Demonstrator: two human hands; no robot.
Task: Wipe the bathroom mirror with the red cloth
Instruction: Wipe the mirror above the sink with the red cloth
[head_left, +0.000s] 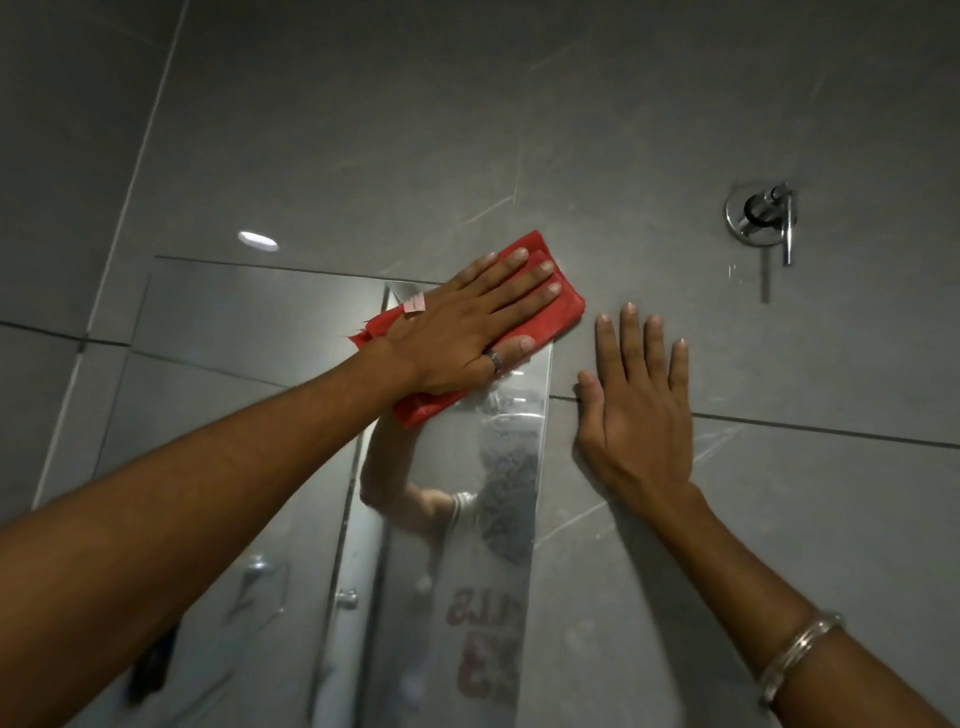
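Clerk: Item one?

Keeper: Red cloth (558, 306), folded, pressed flat under the left hand (467, 322) at the mirror's (249, 332) upper right corner. Fingers were spread wide on top of it, palm down, not closed around it; part of the cloth lapped past the edge onto the grey tiled wall (571, 130).

Clerk: Fittings on that hand?

Keeper: One ring (493, 359) (thumb, as far as could be told).

Clerk: Item two?

Keeper: Right hand (636, 410), open and empty, laid flat against the tile just beside the mirror's right edge. Metal bangle (795, 652) on its wrist.

Clerk: Surroundings?

Keeper: Chrome tap handle (763, 215) on the wall, upper right, well apart from both hands. Mirror showed a blurred reflection of the raised arm and a printed shirt.
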